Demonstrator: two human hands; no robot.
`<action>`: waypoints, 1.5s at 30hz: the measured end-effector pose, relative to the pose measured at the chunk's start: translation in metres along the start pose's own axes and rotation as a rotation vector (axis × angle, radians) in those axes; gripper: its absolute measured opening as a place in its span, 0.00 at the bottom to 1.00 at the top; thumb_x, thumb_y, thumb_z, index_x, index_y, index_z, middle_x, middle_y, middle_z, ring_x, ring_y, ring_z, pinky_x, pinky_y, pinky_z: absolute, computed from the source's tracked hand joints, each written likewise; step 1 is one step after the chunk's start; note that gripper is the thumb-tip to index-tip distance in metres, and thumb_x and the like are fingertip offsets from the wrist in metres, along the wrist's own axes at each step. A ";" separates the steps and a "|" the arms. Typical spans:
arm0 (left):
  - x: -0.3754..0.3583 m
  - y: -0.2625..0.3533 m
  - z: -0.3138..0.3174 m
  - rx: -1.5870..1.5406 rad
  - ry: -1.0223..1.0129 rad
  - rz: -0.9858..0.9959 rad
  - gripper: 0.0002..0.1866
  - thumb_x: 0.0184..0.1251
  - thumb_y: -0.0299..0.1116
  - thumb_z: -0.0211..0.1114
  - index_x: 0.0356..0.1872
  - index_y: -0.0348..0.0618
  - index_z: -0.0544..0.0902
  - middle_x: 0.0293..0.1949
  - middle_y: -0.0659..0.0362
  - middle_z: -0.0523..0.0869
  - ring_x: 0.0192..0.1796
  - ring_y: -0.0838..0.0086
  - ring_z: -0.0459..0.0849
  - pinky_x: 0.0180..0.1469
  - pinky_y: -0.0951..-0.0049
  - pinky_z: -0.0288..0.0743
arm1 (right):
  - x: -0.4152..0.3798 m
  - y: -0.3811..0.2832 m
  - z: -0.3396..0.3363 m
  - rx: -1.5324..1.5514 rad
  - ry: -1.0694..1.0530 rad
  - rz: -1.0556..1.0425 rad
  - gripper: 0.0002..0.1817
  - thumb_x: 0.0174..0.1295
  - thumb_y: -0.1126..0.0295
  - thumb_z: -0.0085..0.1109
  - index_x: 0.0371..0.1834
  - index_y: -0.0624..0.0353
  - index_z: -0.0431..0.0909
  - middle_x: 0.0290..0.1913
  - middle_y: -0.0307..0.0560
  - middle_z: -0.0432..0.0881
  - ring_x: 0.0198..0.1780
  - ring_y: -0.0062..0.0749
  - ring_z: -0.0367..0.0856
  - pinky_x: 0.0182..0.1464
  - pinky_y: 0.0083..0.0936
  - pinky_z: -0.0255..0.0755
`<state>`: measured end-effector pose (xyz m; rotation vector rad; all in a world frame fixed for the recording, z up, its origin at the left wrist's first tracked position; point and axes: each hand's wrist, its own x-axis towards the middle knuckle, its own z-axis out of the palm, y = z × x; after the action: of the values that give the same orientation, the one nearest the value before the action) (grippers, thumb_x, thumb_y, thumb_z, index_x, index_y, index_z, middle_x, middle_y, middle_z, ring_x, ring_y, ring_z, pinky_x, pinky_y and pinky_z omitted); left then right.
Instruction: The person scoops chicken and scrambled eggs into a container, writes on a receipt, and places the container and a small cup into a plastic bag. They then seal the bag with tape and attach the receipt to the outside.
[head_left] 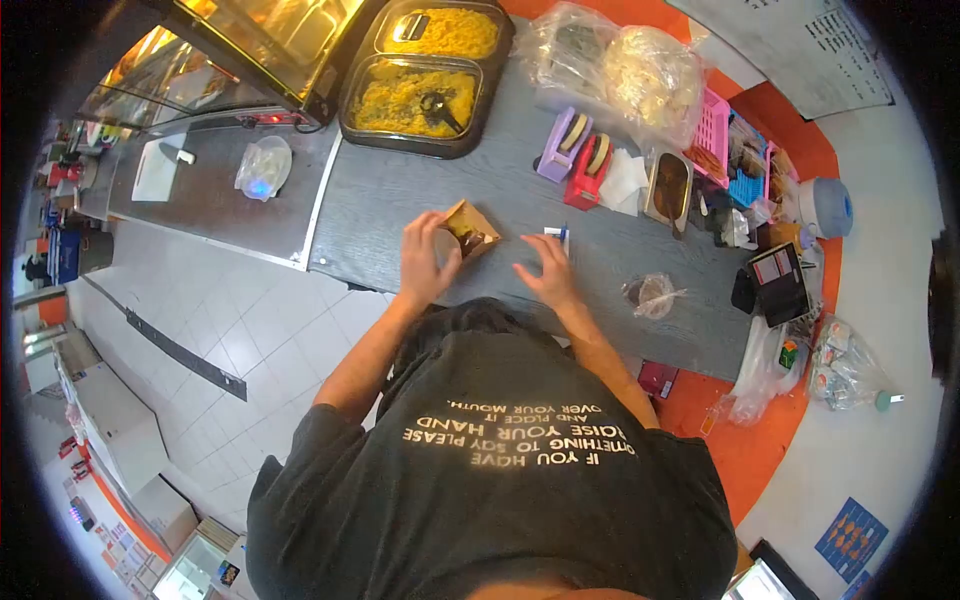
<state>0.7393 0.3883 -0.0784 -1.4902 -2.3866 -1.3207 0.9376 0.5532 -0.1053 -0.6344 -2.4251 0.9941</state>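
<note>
While your left hand (425, 255) has the small brown carton (484, 220), its fingers span the carton's left side, thumb toward you, in what looks like a light hold. Carton sits near the bench (370, 220) edge in front of you, tilted, mouth open, something dark and yellowish inside; contents not clear enough to name.

Handling, my judgement: light overall, thin board, stiff along the folds but soft mid-wall. Squeeze the panels and they'd likely buckle; filling may be moist and could slide if tipped further. Best hold: low on two opposite walls or at the corners, well clear of the rim.

Your right hand (547, 272) is off to the carton's right, fingers spread and bent, gripping nothing visible, just beside a small blue-and-white item (563, 236). Farther out: red dispenser (585, 180) and purple dispenser (562, 147) side by side; black tray (410, 146) of yellow food beyond the carton, well apart.
</note>
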 end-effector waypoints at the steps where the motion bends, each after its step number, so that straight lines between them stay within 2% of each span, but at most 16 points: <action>1: 0.001 -0.013 -0.003 0.000 0.007 0.000 0.31 0.52 0.26 0.67 0.62 0.44 0.72 0.60 0.48 0.74 0.61 0.53 0.74 0.63 0.55 0.69 | 0.009 -0.011 0.007 -0.002 -0.001 -0.006 0.28 0.51 0.65 0.73 0.57 0.56 0.78 0.53 0.49 0.80 0.58 0.46 0.76 0.59 0.37 0.72; 4: -0.004 -0.052 0.007 -0.089 -0.299 0.002 0.37 0.55 0.26 0.66 0.70 0.40 0.66 0.70 0.47 0.68 0.70 0.50 0.67 0.72 0.56 0.61 | 0.034 -0.029 0.032 -0.017 -0.084 -0.155 0.29 0.52 0.60 0.72 0.58 0.55 0.78 0.59 0.46 0.79 0.63 0.45 0.73 0.62 0.40 0.69; 7: -0.010 -0.056 0.022 -0.008 -0.345 0.131 0.33 0.57 0.26 0.65 0.68 0.40 0.69 0.70 0.47 0.68 0.71 0.51 0.66 0.72 0.58 0.63 | 0.042 -0.025 0.055 -0.041 -0.161 -0.138 0.24 0.54 0.61 0.70 0.54 0.56 0.80 0.59 0.46 0.79 0.62 0.44 0.74 0.62 0.38 0.69; 8: -0.011 -0.057 0.023 0.033 -0.322 0.167 0.28 0.61 0.28 0.63 0.65 0.40 0.73 0.68 0.46 0.71 0.70 0.52 0.67 0.70 0.58 0.65 | 0.045 -0.021 0.060 -0.047 -0.162 -0.143 0.24 0.54 0.61 0.70 0.54 0.56 0.80 0.59 0.46 0.79 0.62 0.44 0.74 0.62 0.38 0.69; 12: -0.013 -0.065 0.026 -0.083 -0.270 0.096 0.23 0.63 0.29 0.66 0.59 0.37 0.78 0.64 0.47 0.76 0.69 0.51 0.70 0.68 0.58 0.69 | 0.053 -0.008 0.072 0.045 -0.162 -0.070 0.15 0.57 0.63 0.67 0.44 0.59 0.83 0.57 0.47 0.79 0.59 0.45 0.75 0.61 0.38 0.69; 14: -0.012 -0.068 0.025 -0.184 -0.197 0.060 0.16 0.62 0.28 0.68 0.51 0.36 0.83 0.57 0.48 0.82 0.63 0.53 0.77 0.63 0.59 0.74 | 0.052 -0.004 0.079 0.080 -0.148 -0.036 0.13 0.58 0.63 0.66 0.40 0.60 0.84 0.56 0.47 0.79 0.57 0.45 0.75 0.60 0.37 0.69; 15: -0.011 -0.072 0.027 -0.188 -0.193 0.057 0.16 0.62 0.28 0.68 0.51 0.36 0.83 0.57 0.48 0.82 0.63 0.53 0.77 0.63 0.59 0.74 | 0.052 -0.005 0.085 0.129 -0.120 0.055 0.12 0.58 0.64 0.66 0.39 0.60 0.84 0.53 0.47 0.79 0.55 0.45 0.76 0.59 0.37 0.69; 17: -0.010 -0.080 0.030 -0.259 -0.198 -0.027 0.09 0.61 0.28 0.67 0.42 0.37 0.84 0.49 0.50 0.85 0.59 0.53 0.81 0.61 0.59 0.76 | 0.054 -0.004 0.093 0.178 -0.094 0.145 0.11 0.58 0.65 0.66 0.38 0.61 0.84 0.51 0.47 0.79 0.53 0.45 0.76 0.58 0.36 0.69; 21: 0.001 -0.070 0.024 -0.160 -0.205 0.100 0.07 0.61 0.25 0.68 0.38 0.34 0.82 0.47 0.50 0.85 0.56 0.56 0.83 0.58 0.61 0.78 | 0.058 0.003 0.104 0.262 -0.076 0.212 0.10 0.56 0.66 0.69 0.33 0.62 0.85 0.49 0.48 0.77 0.52 0.43 0.75 0.57 0.35 0.69; 26: 0.001 -0.068 0.033 -0.255 -0.110 -0.005 0.05 0.61 0.24 0.66 0.36 0.33 0.82 0.46 0.48 0.84 0.48 0.56 0.85 0.50 0.63 0.80 | 0.053 -0.001 0.109 0.259 -0.011 0.206 0.12 0.53 0.64 0.72 0.32 0.62 0.85 0.49 0.50 0.74 0.55 0.44 0.72 0.59 0.36 0.66; 30: 0.001 -0.070 0.032 -0.326 -0.163 -0.082 0.05 0.62 0.23 0.66 0.34 0.31 0.81 0.47 0.48 0.82 0.47 0.56 0.84 0.48 0.65 0.80 | 0.059 -0.012 0.111 0.126 -0.020 0.264 0.11 0.51 0.63 0.73 0.31 0.60 0.87 0.51 0.51 0.72 0.60 0.48 0.67 0.63 0.40 0.62; 32: 0.001 -0.066 0.031 -0.430 -0.211 -0.284 0.05 0.61 0.23 0.66 0.34 0.30 0.81 0.47 0.48 0.82 0.48 0.57 0.84 0.47 0.65 0.80 | 0.060 -0.014 0.114 0.081 -0.027 0.276 0.11 0.50 0.63 0.73 0.30 0.59 0.88 0.53 0.51 0.72 0.62 0.49 0.66 0.64 0.42 0.61; 35: 0.004 -0.063 0.028 -0.468 -0.258 -0.398 0.05 0.60 0.23 0.67 0.35 0.32 0.82 0.49 0.48 0.81 0.50 0.58 0.83 0.50 0.64 0.80 | 0.056 -0.004 0.123 0.106 0.013 0.314 0.11 0.48 0.62 0.74 0.29 0.58 0.88 0.59 0.54 0.72 0.63 0.50 0.65 0.66 0.42 0.61; 39: 0.005 -0.084 0.036 -0.302 -0.183 -0.188 0.05 0.59 0.24 0.67 0.36 0.35 0.84 0.49 0.49 0.82 0.52 0.58 0.82 0.53 0.62 0.78 | 0.058 0.011 0.129 0.213 -0.046 0.476 0.12 0.48 0.62 0.74 0.31 0.57 0.89 0.64 0.59 0.70 0.64 0.55 0.68 0.65 0.42 0.64; 42: 0.013 -0.089 0.035 -0.369 -0.304 -0.256 0.05 0.59 0.24 0.67 0.36 0.40 0.85 0.48 0.52 0.82 0.58 0.57 0.78 0.58 0.60 0.76 | 0.059 0.012 0.128 0.284 -0.062 0.496 0.13 0.48 0.61 0.74 0.33 0.57 0.89 0.64 0.62 0.70 0.63 0.57 0.71 0.64 0.42 0.67; 45: 0.024 -0.100 0.037 -0.280 -0.464 -0.140 0.06 0.58 0.25 0.68 0.37 0.43 0.85 0.52 0.50 0.80 0.64 0.55 0.72 0.61 0.59 0.72 | 0.058 0.007 0.124 0.224 -0.066 0.448 0.14 0.50 0.61 0.74 0.35 0.56 0.88 0.63 0.64 0.70 0.63 0.58 0.71 0.63 0.43 0.67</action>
<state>0.6656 0.4125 -0.1556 -1.9198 -2.7092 -1.5356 0.8247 0.5248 -0.1771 -1.1053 -2.2242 1.4575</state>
